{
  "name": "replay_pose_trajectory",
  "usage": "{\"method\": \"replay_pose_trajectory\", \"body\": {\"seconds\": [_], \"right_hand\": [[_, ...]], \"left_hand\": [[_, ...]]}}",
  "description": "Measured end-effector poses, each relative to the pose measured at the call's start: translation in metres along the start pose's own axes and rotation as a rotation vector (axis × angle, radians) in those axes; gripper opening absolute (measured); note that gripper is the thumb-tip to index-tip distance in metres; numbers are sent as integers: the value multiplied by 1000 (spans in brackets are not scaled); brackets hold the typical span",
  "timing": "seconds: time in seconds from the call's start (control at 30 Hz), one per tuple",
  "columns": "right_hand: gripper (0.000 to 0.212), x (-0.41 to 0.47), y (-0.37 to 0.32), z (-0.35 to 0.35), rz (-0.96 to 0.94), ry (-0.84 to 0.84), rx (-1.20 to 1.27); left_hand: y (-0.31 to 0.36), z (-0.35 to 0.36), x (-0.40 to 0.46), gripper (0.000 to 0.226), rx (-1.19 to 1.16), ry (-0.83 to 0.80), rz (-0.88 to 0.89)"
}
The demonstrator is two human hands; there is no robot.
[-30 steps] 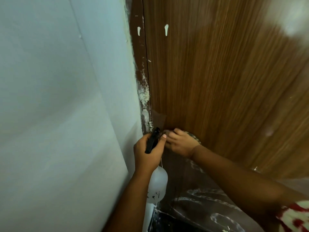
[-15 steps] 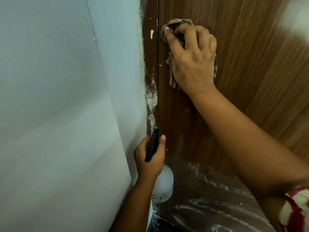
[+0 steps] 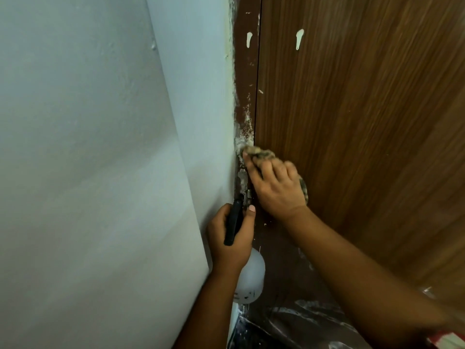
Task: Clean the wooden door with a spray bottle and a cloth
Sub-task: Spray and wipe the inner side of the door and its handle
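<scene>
The door (image 3: 364, 137) is filling the right side of the view, brown with a vertical wood grain. Its left edge is meeting the dark frame (image 3: 245, 79), and this frame is carrying white paint splashes and a rough pale crust lower down. One pale drip (image 3: 299, 39) is sitting on the door near the top, and a similar one is sitting on the frame beside it.

The cloth (image 3: 261, 152) is lying against the door just at this left edge, close to the crusty part of the frame. The right hand (image 3: 276, 190) is covering most of it, so only a crumpled bit is showing above the fingertips and a small bit at the right side of the hand. The fingers are lying bent over the cloth and are pressing it on the wood.

Just below, the left hand (image 3: 232, 238) is gripping the bottle (image 3: 250, 275). The fingers and thumb are curled around the black spray head, and the nozzle is pointing up toward the frame. The white round body is hanging under the hand, near the bottom of the door.

The pale blue wall (image 3: 100, 172) is taking the whole left side. At the bottom, a clear plastic sheet (image 3: 297, 321) with white smears is lying across the lower door.
</scene>
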State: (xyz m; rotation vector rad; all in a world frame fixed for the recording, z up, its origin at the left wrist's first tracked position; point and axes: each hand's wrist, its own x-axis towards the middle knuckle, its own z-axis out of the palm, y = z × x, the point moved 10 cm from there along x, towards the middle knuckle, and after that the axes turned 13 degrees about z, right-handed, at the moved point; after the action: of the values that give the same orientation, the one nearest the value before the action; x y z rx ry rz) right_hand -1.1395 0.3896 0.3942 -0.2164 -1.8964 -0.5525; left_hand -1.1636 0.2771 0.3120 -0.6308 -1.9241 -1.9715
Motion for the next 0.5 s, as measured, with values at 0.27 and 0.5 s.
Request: {"method": "replay_pose_trajectory", "body": {"seconds": [0.27,0.5], "right_hand": [[47,-102,-11,24,-38,-69,87],[42,-139,-22,38,-89,-215,163]], "left_hand": [[-3,8,-9,26,-51,-84,4],[-13,19,-14,29,-123,-117,-111]]}}
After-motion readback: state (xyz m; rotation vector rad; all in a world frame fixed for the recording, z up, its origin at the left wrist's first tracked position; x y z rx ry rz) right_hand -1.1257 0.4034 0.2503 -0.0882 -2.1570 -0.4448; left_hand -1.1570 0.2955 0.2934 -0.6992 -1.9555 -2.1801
